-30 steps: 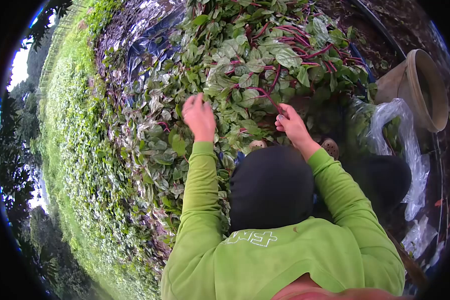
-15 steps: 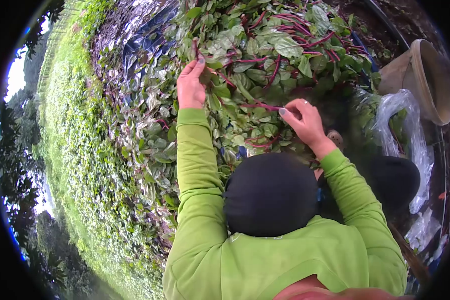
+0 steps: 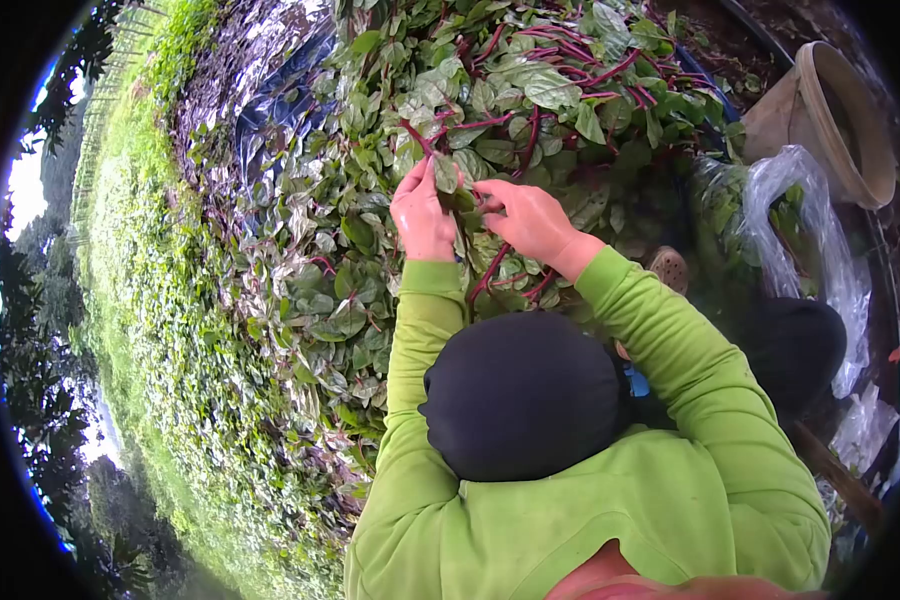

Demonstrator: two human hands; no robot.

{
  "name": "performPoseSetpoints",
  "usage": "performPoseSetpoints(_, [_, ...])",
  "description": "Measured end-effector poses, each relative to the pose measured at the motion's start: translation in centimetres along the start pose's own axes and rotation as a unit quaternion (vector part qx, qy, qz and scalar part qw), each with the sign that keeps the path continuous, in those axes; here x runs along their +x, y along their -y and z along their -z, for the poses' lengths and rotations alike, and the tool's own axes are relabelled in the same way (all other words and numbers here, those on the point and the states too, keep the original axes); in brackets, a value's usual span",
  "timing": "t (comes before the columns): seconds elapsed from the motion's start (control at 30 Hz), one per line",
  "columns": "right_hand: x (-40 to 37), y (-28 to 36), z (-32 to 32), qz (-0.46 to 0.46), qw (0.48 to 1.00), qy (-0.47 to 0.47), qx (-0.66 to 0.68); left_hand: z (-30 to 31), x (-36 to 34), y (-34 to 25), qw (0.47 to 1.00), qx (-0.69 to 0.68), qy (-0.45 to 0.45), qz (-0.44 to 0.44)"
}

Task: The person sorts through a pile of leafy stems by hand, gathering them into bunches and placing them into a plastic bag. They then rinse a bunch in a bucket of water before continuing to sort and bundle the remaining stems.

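My left hand (image 3: 424,215) is closed around a Malabar spinach stem (image 3: 416,137), whose purple-red end sticks out above the fingers. A green leaf (image 3: 445,175) of it hangs over the fingertips. Close on the right, my right hand (image 3: 530,218) pinches at the leafy part between the two hands; its exact grip is partly hidden. Beneath both hands spreads a heap of Malabar spinach (image 3: 550,90), with broad green leaves and purple-red stems. A red stem (image 3: 490,272) shows just below my right hand.
A tan bucket (image 3: 765,115) lies tipped on the right, beside a clear plastic bag (image 3: 820,225). Blue sheeting (image 3: 285,90) shows at the heap's upper left. My dark-clad knees (image 3: 525,395) are close below the hands. Green plants (image 3: 140,300) grow on the left.
My hands, wide apart before, have come together over the heap. The left moved down and right; the right moved left from where it held a separate purple stem.
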State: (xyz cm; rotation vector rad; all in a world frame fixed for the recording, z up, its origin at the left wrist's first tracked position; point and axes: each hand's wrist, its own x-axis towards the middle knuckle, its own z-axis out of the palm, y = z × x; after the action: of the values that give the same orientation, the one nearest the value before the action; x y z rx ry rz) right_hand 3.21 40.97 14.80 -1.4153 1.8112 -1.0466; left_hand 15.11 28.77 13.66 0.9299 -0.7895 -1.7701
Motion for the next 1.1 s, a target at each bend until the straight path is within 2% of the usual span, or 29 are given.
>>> performPoseSetpoints(0.1, [0.1,-3.2,-2.3,0.042,0.987,0.017,0.153,1.8,-1.1,0.4,1.000,0.000,-0.010,0.011])
performPoseSetpoints(0.2, [-0.7,-0.2,-1.7,-0.091,0.970,0.069,0.216,2.9,-2.0,2.7,0.999,-0.030,-0.017,-0.001])
performPoseSetpoints(0.3, [-0.4,-0.2,-1.6,-0.163,0.954,0.143,0.209,3.0,-2.9,2.3,0.998,-0.046,-0.025,0.022])
performPoseSetpoints(0.4, [-0.4,-1.5,-1.5,-0.114,0.953,0.155,0.235,4.2,-3.6,0.9,0.997,0.081,0.013,0.005])
performPoseSetpoints(0.43, [-0.6,0.4,0.2,-0.164,0.944,0.174,0.229,5.2,-3.4,0.5,0.991,0.129,0.028,-0.007])
performPoseSetpoints(0.47, [-0.5,0.3,0.7,-0.165,0.948,0.168,0.215,6.7,-2.7,0.7,0.990,0.135,0.046,-0.014])
performPoseSetpoints(0.5, [-0.2,-0.2,1.2,-0.166,0.952,0.161,0.200,8.6,-2.1,0.4,0.954,0.277,0.080,-0.086])
performPoseSetpoints(0.53, [-0.1,-2.1,0.5,-0.107,0.967,0.140,0.185,10.7,-1.4,0.9,0.927,0.347,0.048,-0.136])
performPoseSetpoints(0.57, [-0.2,-2.2,0.9,-0.108,0.969,0.140,0.173,12.3,-0.8,1.1,0.891,0.414,0.016,-0.184])
performPoseSetpoints(0.63, [-0.4,-1.9,1.9,-0.110,0.973,0.140,0.148,14.0,-1.1,-1.1,0.872,0.419,-0.150,-0.205])
performPoseSetpoints(0.67, [-0.5,-2.0,2.0,-0.100,0.978,0.134,0.124,20.0,1.1,-0.3,0.792,0.533,-0.110,-0.275])
performPoseSetpoints(0.7, [-0.4,-2.0,2.2,-0.125,0.971,0.158,0.131,18.8,-0.4,-1.1,0.668,0.689,-0.167,-0.226])
performPoseSetpoints(0.73, [-0.3,-1.8,2.4,-0.149,0.962,0.183,0.137,15.4,-2.3,-2.5,0.843,0.501,-0.101,-0.171])
performPoseSetpoints(0.77, [-0.5,-1.7,2.3,-0.176,0.951,0.211,0.145,12.2,-4.1,-3.4,0.955,0.276,-0.031,-0.101])
performPoseSetpoints(0.83, [-0.6,-2.2,1.4,-0.194,0.931,0.251,0.181,9.8,-5.1,-3.7,0.979,0.166,0.105,-0.054])
performPoseSetpoints(0.9, [-0.6,-2.1,0.7,-0.210,0.913,0.275,0.215,8.8,-4.1,-2.4,0.965,0.168,0.181,-0.092])
performPoseSetpoints(0.93, [-0.8,-2.0,0.7,-0.221,0.905,0.279,0.231,8.9,-3.7,-2.1,0.930,0.325,0.127,-0.117])
performPoseSetpoints(0.97, [-1.0,-1.8,0.8,-0.233,0.898,0.281,0.247,8.9,-3.5,-1.9,0.868,0.471,0.071,-0.139])
performPoseSetpoints(1.07, [-1.4,-2.0,2.2,-0.228,0.916,0.280,0.174,10.8,-2.4,-1.9,0.699,0.671,0.084,-0.233])
performPoseSetpoints(1.1, [-1.5,-2.1,2.5,-0.236,0.918,0.273,0.165,11.4,-2.4,-2.7,0.676,0.699,0.091,-0.213])
